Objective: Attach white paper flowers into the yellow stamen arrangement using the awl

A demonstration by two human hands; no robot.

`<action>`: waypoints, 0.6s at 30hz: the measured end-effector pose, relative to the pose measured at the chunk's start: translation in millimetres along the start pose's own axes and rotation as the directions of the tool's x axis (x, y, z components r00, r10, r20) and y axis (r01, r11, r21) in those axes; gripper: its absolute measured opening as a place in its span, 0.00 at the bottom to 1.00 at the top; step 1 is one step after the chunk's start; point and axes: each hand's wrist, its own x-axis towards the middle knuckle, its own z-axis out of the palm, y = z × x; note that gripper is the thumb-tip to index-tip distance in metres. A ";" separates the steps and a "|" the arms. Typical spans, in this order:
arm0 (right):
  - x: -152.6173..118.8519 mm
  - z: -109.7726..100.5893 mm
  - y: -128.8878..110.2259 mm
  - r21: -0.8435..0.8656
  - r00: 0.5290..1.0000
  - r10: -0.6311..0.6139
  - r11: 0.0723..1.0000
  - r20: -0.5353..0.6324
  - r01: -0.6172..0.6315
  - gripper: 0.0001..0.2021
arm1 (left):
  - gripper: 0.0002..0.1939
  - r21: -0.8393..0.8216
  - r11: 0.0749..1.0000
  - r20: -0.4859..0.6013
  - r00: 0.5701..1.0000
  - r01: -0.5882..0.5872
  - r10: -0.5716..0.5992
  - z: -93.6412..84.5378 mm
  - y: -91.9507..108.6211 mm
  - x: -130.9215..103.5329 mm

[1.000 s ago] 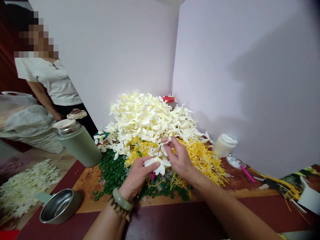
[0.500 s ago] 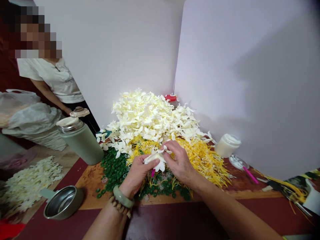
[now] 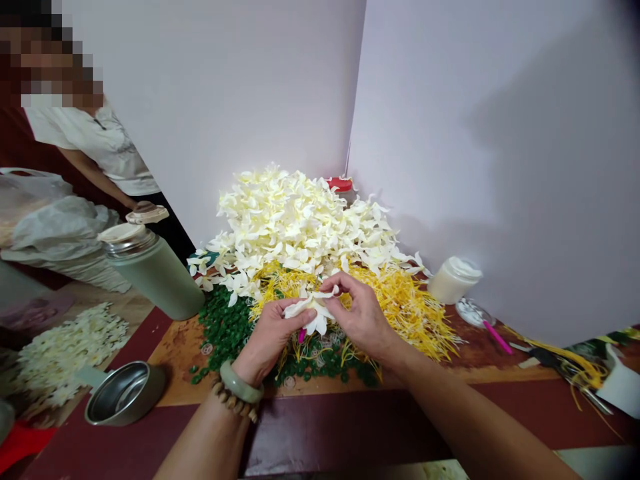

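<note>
Two hands, one flower (image 3: 314, 321), white, held above the middle of the table (image 3: 330, 427), short of the heaps. Left hand (image 3: 270, 337): mine, thumb closed over the petals, fingers tucked beneath, a firm-looking hold. Right hand (image 3: 359, 317): mine, thumb and forefinger drawn nearly together on an upper petal, seemingly pinched; the other fingers loosely curled. Key relation: the flower lies to the right of my left thumb and to the left of my right fingertips, its wider spread running side to side between them, lower petals pointing toward the near edge; both hands touch it, neither nearer. One pink item (image 3: 302, 335) below my left thumb; whether held or lying, I cannot tell. Immediately under and behind, crowding the hands: yellow strands (image 3: 405, 310), mostly right; green pieces (image 3: 225, 327), mostly left; white petals (image 3: 295, 220), heaped toward the far side. Left edge: one flask (image 3: 157, 277), one cup (image 3: 145, 407) nearer the front corner. Toward the right edge: one jar (image 3: 453, 283), one dish (image 3: 465, 315), one pink stick (image 3: 497, 338) against it. Beyond the left edge: one person (image 3: 113, 150) in a white shirt.
</note>
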 end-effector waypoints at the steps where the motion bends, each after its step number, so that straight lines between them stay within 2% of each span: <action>1: -0.1 -1.6 -1.2 -0.039 0.998 -0.056 0.998 -0.006 0.056 0.10 | 0.10 0.017 1.000 -0.007 1.000 -0.002 0.002 0.0 -0.1 0.2; 4: -0.6 -5.2 -4.5 -0.233 0.966 -0.255 0.939 0.028 0.255 0.21 | 0.10 0.078 0.997 -0.047 0.999 -0.021 0.025 0.0 -1.4 1.5; 6: -0.7 -4.6 -4.4 -0.362 0.936 -0.339 0.864 0.097 0.350 0.18 | 0.10 0.127 0.991 -0.065 0.997 -0.040 0.049 0.4 -3.1 2.6; 8: -0.5 -1.1 -1.6 -0.442 0.913 -0.381 0.801 0.142 0.403 0.09 | 0.10 0.182 0.982 -0.065 0.995 -0.058 0.071 1.9 -4.7 3.3; 10: -0.4 4.5 2.3 -0.468 0.922 -0.379 0.802 0.081 0.371 0.05 | 0.11 0.236 0.969 -0.056 0.994 -0.075 0.090 4.2 -5.6 3.3; 13: -1.5 12.2 4.5 -0.436 0.944 -0.312 0.868 -0.108 0.237 0.05 | 0.12 0.289 0.953 -0.058 0.991 -0.096 0.118 6.8 -5.4 2.3; 14: -2.1 13.2 3.5 -0.425 0.944 -0.308 0.875 -0.121 0.231 0.05 | 0.11 0.284 0.953 -0.066 0.989 -0.109 0.133 6.8 -4.7 2.0; 16: -2.9 11.8 -0.7 -0.403 0.935 -0.346 0.869 -0.076 0.288 0.06 | 0.08 0.228 0.964 -0.091 0.983 -0.133 0.157 5.2 -2.6 1.4; 18: -2.2 5.6 -5.3 -0.353 0.925 -0.377 0.873 -0.053 0.336 0.11 | 0.07 0.136 0.982 -0.111 0.982 -0.135 0.150 2.3 0.7 0.9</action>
